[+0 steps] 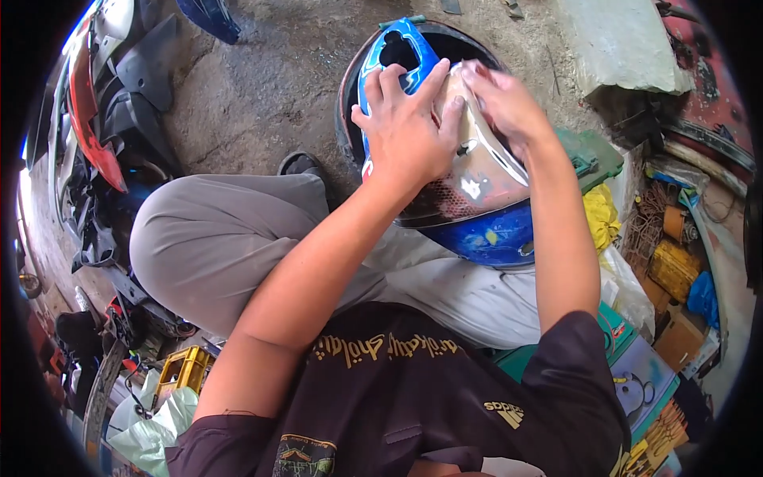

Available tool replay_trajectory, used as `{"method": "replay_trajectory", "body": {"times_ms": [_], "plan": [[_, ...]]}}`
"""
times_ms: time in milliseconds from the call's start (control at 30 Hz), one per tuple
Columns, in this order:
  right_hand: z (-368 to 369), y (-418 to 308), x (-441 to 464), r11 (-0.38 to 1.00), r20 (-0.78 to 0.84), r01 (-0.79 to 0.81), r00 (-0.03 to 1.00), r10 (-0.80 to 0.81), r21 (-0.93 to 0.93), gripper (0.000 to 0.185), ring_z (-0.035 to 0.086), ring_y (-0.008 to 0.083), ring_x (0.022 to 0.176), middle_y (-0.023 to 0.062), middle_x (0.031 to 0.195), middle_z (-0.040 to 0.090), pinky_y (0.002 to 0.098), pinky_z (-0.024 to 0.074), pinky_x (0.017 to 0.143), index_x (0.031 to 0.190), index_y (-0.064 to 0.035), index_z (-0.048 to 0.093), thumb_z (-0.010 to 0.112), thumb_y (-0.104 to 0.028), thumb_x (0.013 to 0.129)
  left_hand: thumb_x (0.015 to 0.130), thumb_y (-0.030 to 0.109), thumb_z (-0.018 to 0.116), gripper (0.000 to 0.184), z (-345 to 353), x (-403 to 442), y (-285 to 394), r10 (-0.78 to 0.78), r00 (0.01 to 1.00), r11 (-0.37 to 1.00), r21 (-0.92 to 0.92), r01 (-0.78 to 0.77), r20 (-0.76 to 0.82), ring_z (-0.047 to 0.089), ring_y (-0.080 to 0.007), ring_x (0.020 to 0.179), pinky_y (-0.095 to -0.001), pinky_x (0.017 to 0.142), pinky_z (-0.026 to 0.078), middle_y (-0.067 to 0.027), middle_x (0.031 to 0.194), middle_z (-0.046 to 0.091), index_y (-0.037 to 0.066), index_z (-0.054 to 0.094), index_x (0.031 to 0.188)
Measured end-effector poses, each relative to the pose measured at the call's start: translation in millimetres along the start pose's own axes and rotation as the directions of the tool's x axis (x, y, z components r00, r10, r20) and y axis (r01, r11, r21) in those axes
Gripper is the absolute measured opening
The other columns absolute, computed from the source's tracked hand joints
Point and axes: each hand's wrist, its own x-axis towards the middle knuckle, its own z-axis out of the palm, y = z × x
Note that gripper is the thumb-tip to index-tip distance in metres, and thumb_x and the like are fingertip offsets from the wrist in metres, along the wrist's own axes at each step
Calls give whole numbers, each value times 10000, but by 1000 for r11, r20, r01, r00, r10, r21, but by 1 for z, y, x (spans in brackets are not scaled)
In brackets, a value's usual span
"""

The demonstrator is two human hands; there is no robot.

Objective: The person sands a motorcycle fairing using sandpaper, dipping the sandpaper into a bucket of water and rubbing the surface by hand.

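A blue plastic fairing panel (485,234) with a sanded, pinkish-beige patch (477,171) lies over my lap and a dark round basin (347,127). Its upper left end is glossy blue with a dark cutout. My left hand (405,131) rests on the panel with its fingers spread over the blue and beige surfaces. On the panel's upper right edge is my right hand (505,107), its fingers bent and slightly blurred; whatever is under them, if anything, is hidden.
Dark and red plastic panels (91,119) are piled at the left. A concrete block (628,48) stands at the upper right. Right of my legs are a yellow cloth (602,216), a green case (644,381) and assorted parts. A yellow crate (183,370) sits at the lower left.
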Motion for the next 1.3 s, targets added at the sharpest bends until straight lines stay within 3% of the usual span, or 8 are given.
{"method": "replay_trajectory", "body": {"times_ms": [333,633,733,833,967,1067,1233,1300], "plan": [[5,-14,-4,1000,-18,-6,1000,6,-14,315,557,54,693,-32,883,682,254,469,627,1137,-68,758,665,-367,1106,970,515,676,571,0,0,-3,0,1000,1000,7,1,-25,355,-444,1485,-757,1073,332,-220,1484,505,293,673,1496],[14,-4,-8,984,-80,25,997,-11,179,342,651,96,805,1,991,727,267,538,735,1195,-62,755,670,-381,1107,969,529,676,605,0,1,-3,-9,999,1000,8,10,-35,365,-440,1487,-746,1086,333,-216,1504,503,271,654,1516],[5,-15,28,999,-28,-11,1000,10,-40,330,690,99,904,13,1036,752,271,558,801,1187,-64,759,662,-371,1113,984,522,668,643,1,0,-1,-29,999,999,21,30,-30,398,-425,1462,-696,1101,355,-206,1480,509,226,620,1552],[4,1,15,997,-75,73,995,-71,15,337,658,83,881,-9,1002,730,276,538,774,1170,-62,759,656,-379,1116,980,513,674,671,-2,0,0,-26,999,1000,14,26,-22,404,-426,1458,-689,1102,354,-214,1480,515,187,602,1563],[22,-17,-15,973,-110,-70,989,96,221,333,544,62,782,-42,943,668,267,459,708,1176,-59,740,643,-373,1122,978,508,679,683,-3,1,-1,-30,999,998,54,31,-15,397,-433,1469,-689,1111,349,-218,1493,510,190,588,1575],[6,-18,28,1000,3,-8,1000,8,-14,341,565,67,801,-35,974,690,261,472,734,1197,-51,734,654,-373,1119,976,514,680,699,-3,1,1,-42,999,998,40,41,7,383,-441,1482,-695,1117,340,-223,1512,498,190,577,1586],[15,-9,-17,988,-75,-26,996,38,150,363,570,57,805,-45,953,673,252,472,730,1193,-72,733,649,-417,1117,978,501,677,693,-3,3,-1,-32,999,999,35,32,-2,372,-446,1488,-691,1124,336,-226,1504,501,185,577,1586],[0,-14,-6,998,22,-66,998,66,-6,364,582,63,804,-36,968,685,260,489,733,1202,-75,733,651,-419,1115,978,499,677,693,-2,1,-1,-39,999,998,46,39,10,370,-445,1490,-690,1127,335,-223,1506,497,185,575,1587]]}}
